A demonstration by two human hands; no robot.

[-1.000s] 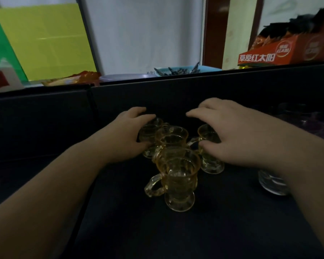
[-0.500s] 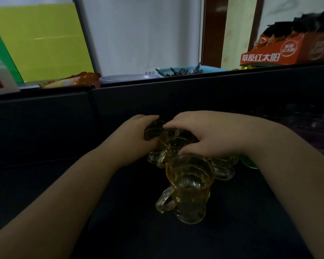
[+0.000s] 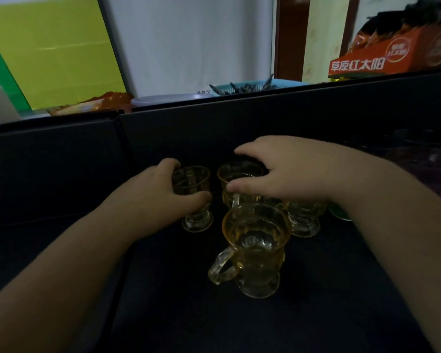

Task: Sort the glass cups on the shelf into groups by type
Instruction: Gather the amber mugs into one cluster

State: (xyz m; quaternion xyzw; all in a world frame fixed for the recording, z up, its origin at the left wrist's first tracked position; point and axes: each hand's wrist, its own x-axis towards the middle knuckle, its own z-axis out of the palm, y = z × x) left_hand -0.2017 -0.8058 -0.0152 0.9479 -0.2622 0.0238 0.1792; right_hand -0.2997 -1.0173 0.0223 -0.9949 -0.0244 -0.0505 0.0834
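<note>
Several amber glass cups with handles and round feet stand close together on a dark shelf (image 3: 316,314). My left hand (image 3: 148,200) wraps the left amber cup (image 3: 192,184) from its left side. My right hand (image 3: 285,169) grips the rim of the middle amber cup (image 3: 239,171) from above, thumb at the front. The nearest amber cup (image 3: 255,248) stands free in front, handle pointing left. Another amber cup (image 3: 304,220) stands under my right wrist, only its lower part showing.
A dark back wall (image 3: 239,118) rises behind the cups. Dim purple glassware (image 3: 423,159) sits at the right and a green object (image 3: 337,212) peeks out under my right forearm. Above the wall are an orange snack box (image 3: 382,57) and a blue basket (image 3: 245,86).
My right hand moved left from the right cup onto the middle cup's rim. The left and middle cups now stand slightly apart. The view shifted closer.
</note>
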